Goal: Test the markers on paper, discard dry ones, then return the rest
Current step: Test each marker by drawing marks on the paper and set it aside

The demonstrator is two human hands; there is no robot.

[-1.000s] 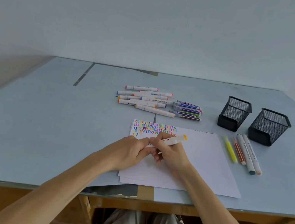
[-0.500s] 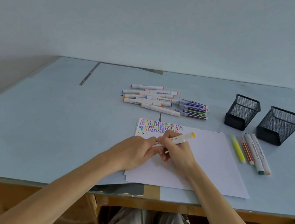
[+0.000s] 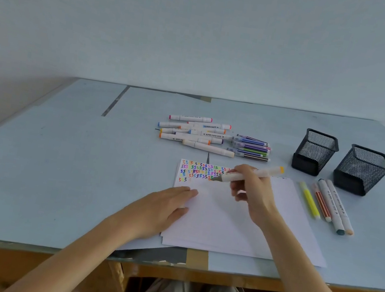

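Markers are dealt with one at a time: a white-barrelled marker (image 3: 250, 174) with an orange end cap is gripped in the curled fingers of the right hand (image 3: 253, 194), its uncapped tip set against the paper (image 3: 237, 219) at the edge of the coloured test squiggles (image 3: 201, 170). The left hand (image 3: 163, 207) is laid flat, fingers straight, on the left edge of the sheet, with what may be a small white cap tucked under its fingers; this cannot be told for certain. The paper is seen as a small stack lying on the blue bench (image 3: 54, 173), close to its near edge.

Right of the paper, four markers (image 3: 326, 206) are laid side by side: a yellow one, an orange striped one and two thicker white ones. Beyond them, two black mesh pen cups (image 3: 315, 151) (image 3: 362, 169) are stood upright, near each other but apart; nothing is seen projecting from either, and through the mesh no contents can be made out. Behind the paper, a loose pile of markers (image 3: 198, 134) is spread on the bench, with a bunch of thinner coloured pens (image 3: 252, 148) touching its right side.
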